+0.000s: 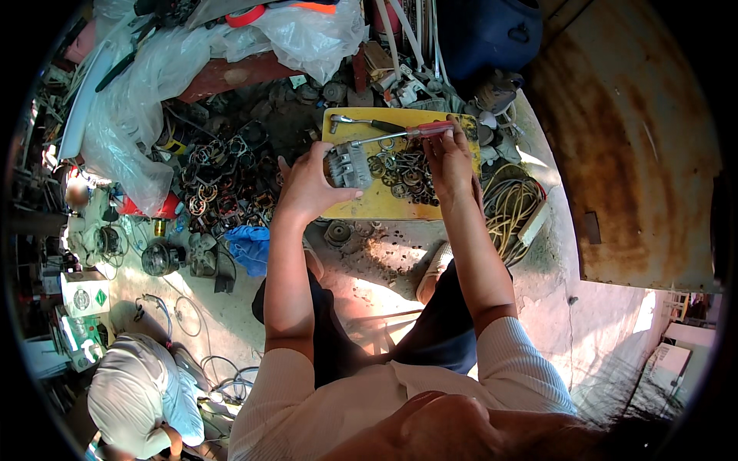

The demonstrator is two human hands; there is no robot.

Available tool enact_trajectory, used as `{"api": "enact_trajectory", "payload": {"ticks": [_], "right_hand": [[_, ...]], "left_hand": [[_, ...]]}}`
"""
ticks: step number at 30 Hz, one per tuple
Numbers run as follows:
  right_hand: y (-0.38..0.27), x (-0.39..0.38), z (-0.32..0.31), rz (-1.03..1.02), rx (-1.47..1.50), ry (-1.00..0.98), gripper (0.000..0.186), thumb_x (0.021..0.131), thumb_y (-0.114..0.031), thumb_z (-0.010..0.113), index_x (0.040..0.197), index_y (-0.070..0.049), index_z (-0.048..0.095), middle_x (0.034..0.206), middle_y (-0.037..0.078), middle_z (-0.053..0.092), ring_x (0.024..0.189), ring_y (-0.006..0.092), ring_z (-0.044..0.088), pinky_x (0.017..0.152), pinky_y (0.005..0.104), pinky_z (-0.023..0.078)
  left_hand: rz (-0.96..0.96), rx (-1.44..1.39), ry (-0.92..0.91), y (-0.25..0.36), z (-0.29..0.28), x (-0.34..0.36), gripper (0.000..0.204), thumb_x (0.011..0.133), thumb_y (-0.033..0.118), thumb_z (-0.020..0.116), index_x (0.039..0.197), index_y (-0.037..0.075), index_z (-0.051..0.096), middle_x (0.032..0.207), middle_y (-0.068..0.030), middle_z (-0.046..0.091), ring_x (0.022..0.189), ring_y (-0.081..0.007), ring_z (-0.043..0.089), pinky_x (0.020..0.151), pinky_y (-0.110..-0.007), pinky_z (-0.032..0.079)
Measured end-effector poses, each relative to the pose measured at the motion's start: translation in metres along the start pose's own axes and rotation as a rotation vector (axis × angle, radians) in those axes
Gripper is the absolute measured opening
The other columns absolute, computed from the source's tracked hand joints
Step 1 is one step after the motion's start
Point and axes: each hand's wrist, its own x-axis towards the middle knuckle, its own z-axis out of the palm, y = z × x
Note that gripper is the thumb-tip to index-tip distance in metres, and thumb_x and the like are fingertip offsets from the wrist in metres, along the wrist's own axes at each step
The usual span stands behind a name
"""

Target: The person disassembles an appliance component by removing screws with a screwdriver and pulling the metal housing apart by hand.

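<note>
Upper centre of frame: left hand (309,183) has fingers clamped round finned housing (352,167), over yellow board (377,207); right hand (451,160) has fingers closed on screwdriver (430,129), its tip at housing's top edge; whether seated, cannot tell; housing work looks under way, unfinished; rings (409,175) already lie loose, right of housing; ratchet (361,121) lies above, unheld.

The board (384,207) is yellow, the finned part (354,167) over it silver-grey, the screwdriver handle (432,129) red. Right of the board, a panel (638,154) is blotched tan and rust-brown; left of it, a cloth (250,248) is blue.
</note>
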Motion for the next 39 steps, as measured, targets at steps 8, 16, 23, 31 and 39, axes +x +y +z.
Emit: {"api": "enact_trajectory", "payload": {"ticks": [8,16,23,31,39], "right_hand": [[-0.004,0.004,-0.001,0.045,0.053,-0.029,0.046,0.103,-0.031,0.051,0.147,-0.021,0.04,0.131,0.004,0.056,0.116,0.016,0.057,0.1,0.0337,0.045],[-0.002,-0.004,0.008,0.006,-0.005,0.011,0.042,0.104,-0.026,0.049,0.144,-0.013,0.04,0.122,0.006,0.059,0.113,0.0196,0.06,0.099,0.0384,0.05],[-0.017,0.01,-0.003,-0.066,0.161,0.044,0.032,0.104,-0.022,0.047,0.13,-0.003,0.045,0.112,0.013,0.061,0.107,0.0288,0.065,0.095,0.0397,0.056],[-0.022,-0.007,0.005,0.174,0.215,-0.061,0.019,0.1,-0.022,0.052,0.108,-0.005,0.053,0.093,0.009,0.06,0.081,0.0196,0.063,0.071,0.0313,0.059],[0.005,-0.037,0.044,0.34,-0.385,-0.33,0.016,0.095,-0.022,0.064,0.1,-0.006,0.063,0.065,-0.003,0.052,0.049,0.0055,0.045,0.04,0.0204,0.033]], "left_hand": [[-0.01,-0.003,-0.007,-0.004,0.0,0.0,0.095,0.055,0.046,0.089,0.131,0.009,0.045,0.125,-0.0186,0.062,0.124,-0.0389,0.053,0.114,-0.062,0.012],[0.005,-0.004,0.004,-0.004,0.0,0.0,0.094,0.055,0.045,0.089,0.129,0.009,0.045,0.123,-0.0189,0.063,0.123,-0.0389,0.054,0.114,-0.06,0.016],[0.055,-0.036,-0.028,-0.005,-0.004,-0.001,0.091,0.054,0.044,0.09,0.128,0.01,0.048,0.123,-0.0176,0.062,0.125,-0.0361,0.051,0.115,-0.065,0.009],[0.033,-0.022,-0.099,-0.004,-0.004,-0.003,0.098,0.052,0.044,0.09,0.134,0.011,0.048,0.13,-0.017,0.058,0.131,-0.0374,0.044,0.114,-0.065,0.011],[0.042,-0.412,0.042,-0.032,0.002,0.007,0.046,0.087,0.04,0.069,0.119,0.007,0.064,0.121,-0.0168,0.065,0.119,-0.0323,0.057,0.109,-0.057,0.028]]}}
